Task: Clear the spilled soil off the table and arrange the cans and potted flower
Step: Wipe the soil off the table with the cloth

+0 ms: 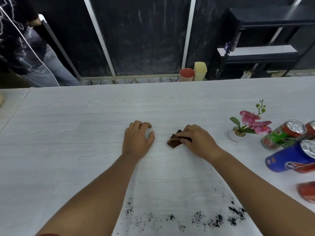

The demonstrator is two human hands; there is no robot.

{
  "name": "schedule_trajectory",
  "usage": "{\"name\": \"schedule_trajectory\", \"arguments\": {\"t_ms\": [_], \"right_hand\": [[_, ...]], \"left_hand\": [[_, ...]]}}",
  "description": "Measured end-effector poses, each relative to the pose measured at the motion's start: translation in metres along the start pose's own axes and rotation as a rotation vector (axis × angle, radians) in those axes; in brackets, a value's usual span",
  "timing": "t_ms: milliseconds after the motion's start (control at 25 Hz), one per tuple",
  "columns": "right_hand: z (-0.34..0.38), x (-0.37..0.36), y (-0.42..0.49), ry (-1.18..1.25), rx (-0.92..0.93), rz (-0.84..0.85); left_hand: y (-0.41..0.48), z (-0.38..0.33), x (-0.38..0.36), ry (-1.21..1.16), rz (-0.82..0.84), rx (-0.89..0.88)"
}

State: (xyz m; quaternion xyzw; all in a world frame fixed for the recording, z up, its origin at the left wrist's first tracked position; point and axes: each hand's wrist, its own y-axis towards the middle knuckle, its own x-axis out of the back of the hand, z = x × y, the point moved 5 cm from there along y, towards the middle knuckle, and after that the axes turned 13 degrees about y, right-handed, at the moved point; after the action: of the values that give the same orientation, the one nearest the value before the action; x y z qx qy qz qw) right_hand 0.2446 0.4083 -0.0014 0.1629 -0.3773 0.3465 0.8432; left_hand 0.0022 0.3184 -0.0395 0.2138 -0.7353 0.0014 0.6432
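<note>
The left hand [138,138] rests on the white surface [68,133], fingers curled loosely and holding nothing that shows. Just beside it, the right hand [196,140] presses down on a folded brown cloth [174,141], fingers closed over its near edge. The cloth looks soft and limp, so it should bunch easily; a flat palm on top would probably drag it better than a pinch. Toward the near edge lies the spilled soil [216,218], dry dark crumbs scattered in a loose band, light enough to smear or roll rather than lift. Further right stands the potted flower [238,132], upright, small and likely top-heavy; its white pot is the safer place to grip, not the petals. Beyond it the cans [283,135] lie tipped together, smooth and prone to rolling; each is best taken around its middle.
</note>
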Motion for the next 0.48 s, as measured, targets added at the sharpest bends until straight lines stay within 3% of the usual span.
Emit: {"name": "schedule_trajectory", "arguments": {"t_ms": [160,360,480], "right_hand": [[0.013,-0.007,-0.052,0.037,0.052,-0.035],[0.015,-0.003,-0.069,0.140,0.023,0.133],[0.011,0.028,-0.019,0.223,-0.020,0.003]], "left_hand": [[0.000,0.002,-0.002,0.003,-0.012,-0.003],[0.001,0.003,-0.004,0.008,-0.022,-0.003],[0.000,0.002,-0.004,-0.003,-0.021,0.012]]}}
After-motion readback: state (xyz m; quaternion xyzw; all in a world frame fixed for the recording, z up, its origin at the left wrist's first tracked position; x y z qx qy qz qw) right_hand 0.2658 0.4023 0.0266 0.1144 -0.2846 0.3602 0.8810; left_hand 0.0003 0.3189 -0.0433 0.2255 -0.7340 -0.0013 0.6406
